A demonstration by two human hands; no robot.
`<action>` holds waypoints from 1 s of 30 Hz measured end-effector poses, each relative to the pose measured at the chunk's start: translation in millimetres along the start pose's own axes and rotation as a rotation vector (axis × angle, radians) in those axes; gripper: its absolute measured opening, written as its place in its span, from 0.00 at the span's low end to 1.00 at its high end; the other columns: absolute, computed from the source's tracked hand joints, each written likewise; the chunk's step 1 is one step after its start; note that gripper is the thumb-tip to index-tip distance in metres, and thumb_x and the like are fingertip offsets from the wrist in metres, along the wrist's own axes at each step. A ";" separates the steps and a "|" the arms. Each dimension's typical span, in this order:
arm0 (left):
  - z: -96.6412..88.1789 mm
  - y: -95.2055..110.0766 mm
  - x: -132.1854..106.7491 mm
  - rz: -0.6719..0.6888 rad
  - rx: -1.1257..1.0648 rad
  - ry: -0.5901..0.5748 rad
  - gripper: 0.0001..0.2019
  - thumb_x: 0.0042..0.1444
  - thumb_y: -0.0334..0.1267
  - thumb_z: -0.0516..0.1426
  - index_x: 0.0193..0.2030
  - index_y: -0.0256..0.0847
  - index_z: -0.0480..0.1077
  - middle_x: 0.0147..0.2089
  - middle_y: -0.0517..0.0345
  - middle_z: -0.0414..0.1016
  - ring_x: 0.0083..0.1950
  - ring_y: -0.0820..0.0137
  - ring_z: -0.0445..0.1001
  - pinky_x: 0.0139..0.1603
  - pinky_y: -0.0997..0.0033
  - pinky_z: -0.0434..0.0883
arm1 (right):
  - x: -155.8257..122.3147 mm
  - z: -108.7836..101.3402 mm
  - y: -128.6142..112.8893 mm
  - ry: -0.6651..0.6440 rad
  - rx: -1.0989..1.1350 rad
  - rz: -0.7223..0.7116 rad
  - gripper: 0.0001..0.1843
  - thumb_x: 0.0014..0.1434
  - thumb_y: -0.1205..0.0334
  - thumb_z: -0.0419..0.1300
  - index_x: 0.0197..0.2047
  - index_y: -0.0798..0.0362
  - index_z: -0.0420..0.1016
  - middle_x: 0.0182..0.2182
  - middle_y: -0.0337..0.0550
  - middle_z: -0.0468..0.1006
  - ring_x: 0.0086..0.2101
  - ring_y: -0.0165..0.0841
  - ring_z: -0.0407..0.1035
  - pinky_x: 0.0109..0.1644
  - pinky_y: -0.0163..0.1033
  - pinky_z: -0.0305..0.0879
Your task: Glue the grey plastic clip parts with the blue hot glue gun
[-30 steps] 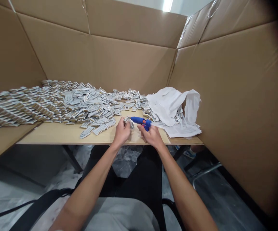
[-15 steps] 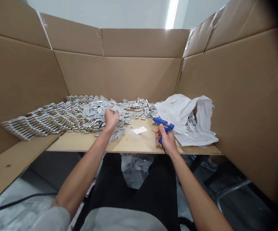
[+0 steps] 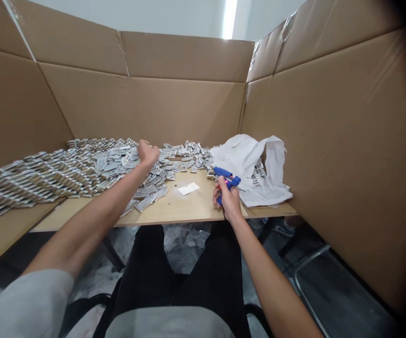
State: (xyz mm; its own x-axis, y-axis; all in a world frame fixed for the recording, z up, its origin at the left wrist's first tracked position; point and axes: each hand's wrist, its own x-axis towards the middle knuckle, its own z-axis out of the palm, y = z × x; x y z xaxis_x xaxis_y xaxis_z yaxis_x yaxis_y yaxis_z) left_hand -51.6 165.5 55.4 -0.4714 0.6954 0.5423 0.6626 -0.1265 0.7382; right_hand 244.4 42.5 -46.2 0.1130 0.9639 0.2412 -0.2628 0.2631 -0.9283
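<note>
My right hand [image 3: 228, 201] grips a blue glue gun [image 3: 225, 177] near the table's front edge, nozzle pointing left and away. My left hand [image 3: 148, 153] reaches far out over a heap of grey flat card pieces [image 3: 118, 162], fingers curled on the pile; what it holds, if anything, is hidden. A small white slip [image 3: 188, 188] lies on the wooden table [image 3: 174, 209] between my hands.
Rows of stacked grey pieces [image 3: 19, 180] fill the left side. Crumpled white paper [image 3: 252, 164] lies at the right over more pieces. Cardboard walls [image 3: 174, 103] enclose the table on three sides. Clear plastic lies on the floor under the table.
My left hand left the glue gun area and reached out to the grey pile. My right hand pulled the glue gun right, uncovering the white slip.
</note>
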 end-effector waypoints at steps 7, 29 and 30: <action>74.0 11.2 -48.4 0.303 0.407 -0.593 0.18 0.60 0.37 0.59 0.55 0.33 0.74 0.58 0.34 0.77 0.64 0.49 0.69 0.66 0.56 0.62 | 7.6 -9.0 10.2 0.246 -0.476 -0.136 0.16 0.61 0.47 0.59 0.40 0.51 0.75 0.35 0.46 0.83 0.34 0.38 0.78 0.38 0.39 0.76; 76.0 22.6 -70.6 0.181 0.251 -0.611 0.11 0.33 0.24 0.63 0.23 0.42 0.68 0.25 0.56 0.71 0.37 0.59 0.74 0.37 0.68 0.67 | 2.9 8.5 6.2 -0.084 -1.129 -0.143 0.20 0.57 0.62 0.70 0.51 0.53 0.73 0.41 0.49 0.82 0.44 0.47 0.78 0.50 0.46 0.69; 71.9 23.7 -71.8 0.171 0.246 -0.601 0.11 0.34 0.24 0.62 0.21 0.42 0.66 0.23 0.57 0.68 0.35 0.59 0.73 0.37 0.68 0.66 | 3.0 8.4 5.8 -0.087 -1.145 -0.148 0.21 0.57 0.62 0.70 0.52 0.53 0.73 0.42 0.50 0.82 0.45 0.47 0.78 0.50 0.46 0.69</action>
State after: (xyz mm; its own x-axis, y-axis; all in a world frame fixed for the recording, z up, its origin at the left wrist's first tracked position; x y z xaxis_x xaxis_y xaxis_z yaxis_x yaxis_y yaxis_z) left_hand 39.8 163.4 5.2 0.0111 0.9618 0.2734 0.8461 -0.1548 0.5100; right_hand 235.1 47.3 -48.4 -0.0081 0.9382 0.3460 0.7742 0.2249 -0.5916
